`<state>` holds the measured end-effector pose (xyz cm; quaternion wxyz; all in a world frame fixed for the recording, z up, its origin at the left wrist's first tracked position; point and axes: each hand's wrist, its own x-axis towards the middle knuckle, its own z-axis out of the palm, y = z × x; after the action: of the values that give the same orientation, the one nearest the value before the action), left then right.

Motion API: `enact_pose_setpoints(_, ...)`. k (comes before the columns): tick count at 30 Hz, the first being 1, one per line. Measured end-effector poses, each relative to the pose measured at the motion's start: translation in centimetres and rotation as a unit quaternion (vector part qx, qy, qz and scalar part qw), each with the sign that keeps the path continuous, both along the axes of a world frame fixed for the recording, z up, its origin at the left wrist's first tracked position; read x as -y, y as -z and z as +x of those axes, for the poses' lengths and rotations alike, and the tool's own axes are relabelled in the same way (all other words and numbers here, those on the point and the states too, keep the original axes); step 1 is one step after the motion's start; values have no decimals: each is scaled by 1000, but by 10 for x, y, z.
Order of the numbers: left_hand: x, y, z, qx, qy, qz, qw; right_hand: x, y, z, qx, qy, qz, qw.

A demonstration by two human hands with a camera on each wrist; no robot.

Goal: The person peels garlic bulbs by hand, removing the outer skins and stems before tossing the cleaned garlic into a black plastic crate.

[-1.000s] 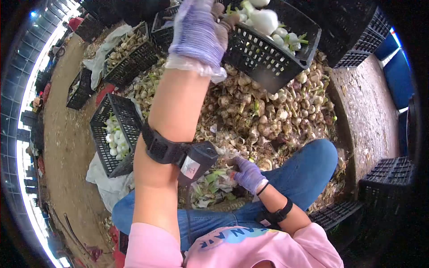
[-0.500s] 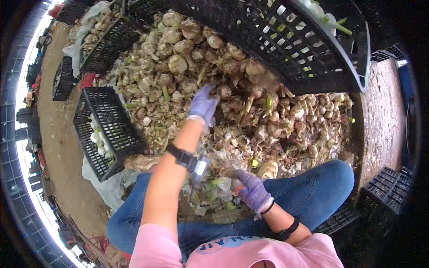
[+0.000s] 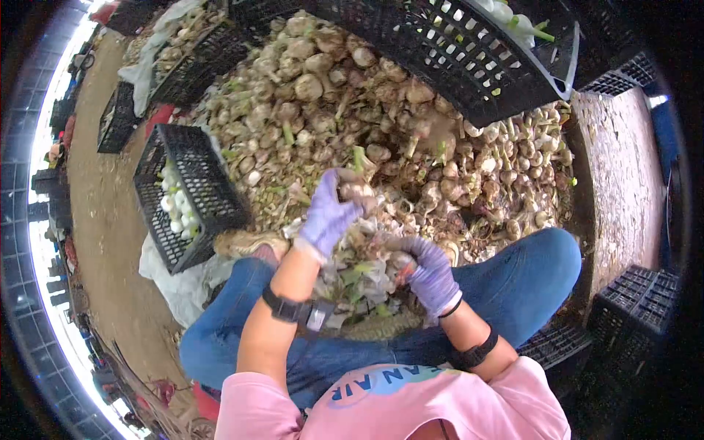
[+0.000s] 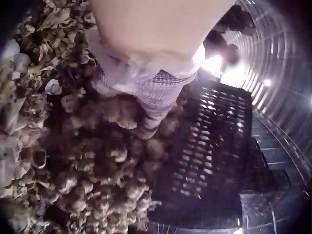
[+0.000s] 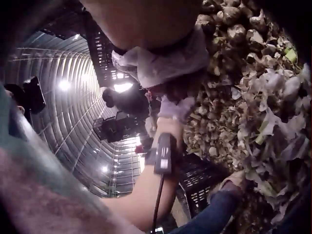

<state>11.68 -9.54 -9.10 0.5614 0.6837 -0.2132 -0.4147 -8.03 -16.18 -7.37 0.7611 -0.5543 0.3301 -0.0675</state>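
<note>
The gloved left hand (image 3: 328, 214) grips a brown garlic bulb (image 3: 357, 192) with a short cut green stem, above the near edge of the bulb pile (image 3: 308, 88). To its right and lower, the gloved right hand (image 3: 433, 277) has its fingers curled round a small red thing (image 3: 404, 273), mostly hidden by the glove. Leaves and peelings (image 3: 359, 282) lie between the hands. In the left wrist view the left glove (image 4: 158, 95) hides its fingertips; in the right wrist view a translucent cuff (image 5: 163, 66) covers much of the right hand.
A black crate (image 3: 440, 59) with white bulbs stands beyond the pile. Another crate (image 3: 209, 183), also holding white bulbs, tilts at the left. Stacked crates (image 3: 638, 304) stand at the right, beside a board (image 3: 616, 169). The person's bent knees flank the peelings.
The left hand has come from the far crate down to the pile, then back toward the lap, and now holds a brown bulb. The right hand has stayed low, shifting slightly.
</note>
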Motion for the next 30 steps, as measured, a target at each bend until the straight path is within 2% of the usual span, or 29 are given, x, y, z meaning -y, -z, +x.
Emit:
enact_pose_setpoints(1, -14, -27, -14, 12, 12, -7, 1000, -4, -11, -2, 69, 26, 10, 997)
enact_pose_setpoints(2, -26, -56, -29, 24, 25, -15, 999, -4, -16, -1, 47, -7, -53, 997)
enact_pose_setpoints(4, -58, -77, -49, 153, 66, -31, 985, -19, -29, -2, 180, 71, 0, 981)
enact_pose_setpoints(5, -73, -86, -57, 255, 78, 7, 964, -25, -34, -5, 186, 71, -4, 980)
enact_pose_setpoints(6, -82, -96, -68, 258, 77, 5, 963, -32, -38, -8, 184, 60, 18, 981)
enact_pose_setpoints(9, -104, -116, -90, 416, 68, -12, 907, -49, -58, -8, 191, 37, 82, 977)
enact_pose_setpoints(10, -108, -120, -93, 419, 67, -16, 905, -55, -61, -8, 194, 37, 77, 977)
enact_pose_setpoints(12, -117, -129, -99, 488, 83, -63, 866, -63, -66, -8, 177, 45, 39, 982)
enact_pose_setpoints(13, -119, -130, -103, 493, 78, -72, 863, -65, -83, -12, 206, 46, 105, 972)
enact_pose_setpoints(17, -130, -136, -108, 525, 72, -83, 844, -70, -93, -14, 187, 40, 64, 979)
enact_pose_setpoints(19, -133, -135, -108, 541, 65, -79, 835, -65, -100, -19, 114, -14, 55, 992)
enact_pose_setpoints(20, -134, -136, -108, 542, 64, -81, 834, -64, -99, -20, 114, -14, 54, 992)
enact_pose_setpoints(22, -136, -137, -109, 498, 61, -86, 861, -63, -96, -23, 138, -23, 79, 987)
enact_pose_setpoints(23, -137, -135, -109, 499, 61, -85, 860, -61, -97, -24, 138, -24, 79, 987)
enact_pose_setpoints(25, -139, -129, -109, 396, 40, -107, 911, -57, -99, -24, 128, -74, 83, 986)
enact_pose_setpoints(29, -135, -131, -110, 380, 40, -115, 917, -57, -98, -25, 150, -73, 57, 984)
enact_pose_setpoints(30, -134, -130, -110, 400, 32, -123, 907, -57, -99, -25, 157, -63, 75, 983)
